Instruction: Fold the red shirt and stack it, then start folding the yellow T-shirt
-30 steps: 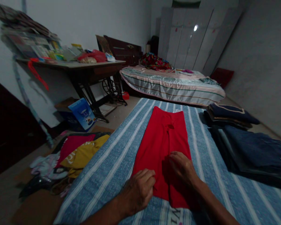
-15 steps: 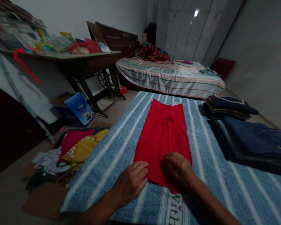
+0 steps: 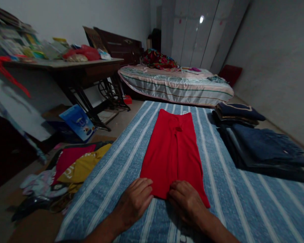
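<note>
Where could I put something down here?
The blue-and-white striped cloth is bare between its left edge and the flat red fabric garment, and between that garment and the folded dark denim jeans. It's crowded at the garment's near hem, by the left hand and right hand, and at right, where folded dark clothes sit behind the jeans.

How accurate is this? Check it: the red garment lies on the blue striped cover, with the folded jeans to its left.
The side is wrong: the head view shows the folded jeans to the right of the red garment, which does lie on the blue striped cover.
</note>
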A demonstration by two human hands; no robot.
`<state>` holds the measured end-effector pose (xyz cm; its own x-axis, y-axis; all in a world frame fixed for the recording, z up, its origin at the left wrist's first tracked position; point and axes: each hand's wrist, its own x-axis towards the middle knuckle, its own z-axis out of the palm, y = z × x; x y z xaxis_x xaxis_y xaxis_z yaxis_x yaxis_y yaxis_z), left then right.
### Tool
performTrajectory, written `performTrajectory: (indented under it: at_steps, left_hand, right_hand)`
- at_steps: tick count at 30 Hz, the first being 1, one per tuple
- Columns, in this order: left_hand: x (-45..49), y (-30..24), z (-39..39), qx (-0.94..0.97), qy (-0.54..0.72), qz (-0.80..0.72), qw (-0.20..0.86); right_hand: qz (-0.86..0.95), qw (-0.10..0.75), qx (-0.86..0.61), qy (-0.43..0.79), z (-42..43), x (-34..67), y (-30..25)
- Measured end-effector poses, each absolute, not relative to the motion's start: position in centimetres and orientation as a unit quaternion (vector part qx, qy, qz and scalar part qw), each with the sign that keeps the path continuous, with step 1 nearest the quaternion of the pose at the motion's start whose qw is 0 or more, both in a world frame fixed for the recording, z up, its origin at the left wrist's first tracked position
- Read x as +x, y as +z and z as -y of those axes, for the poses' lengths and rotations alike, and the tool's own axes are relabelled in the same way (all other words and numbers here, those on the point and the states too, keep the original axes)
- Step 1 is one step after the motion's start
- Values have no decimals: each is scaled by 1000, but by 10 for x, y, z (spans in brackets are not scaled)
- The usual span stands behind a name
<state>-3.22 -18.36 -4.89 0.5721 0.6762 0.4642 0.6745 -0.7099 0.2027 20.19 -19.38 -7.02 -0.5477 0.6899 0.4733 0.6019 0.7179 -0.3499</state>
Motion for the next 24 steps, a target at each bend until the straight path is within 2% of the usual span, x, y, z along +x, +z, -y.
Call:
performTrajectory:
  at_steps: [4, 12, 24]
  left_hand:
    - [-34, -50, 183, 892, 251, -376, 14]
    - [-42, -52, 180, 897, 242, -368, 40]
    - [-39, -47, 179, 887, 259, -381, 21]
  right_hand:
    - [855, 333, -395, 36, 194, 203, -76]
    - [838, 332, -431, 37, 197, 216, -76]
    - [823, 308, -478, 9, 207, 211, -81]
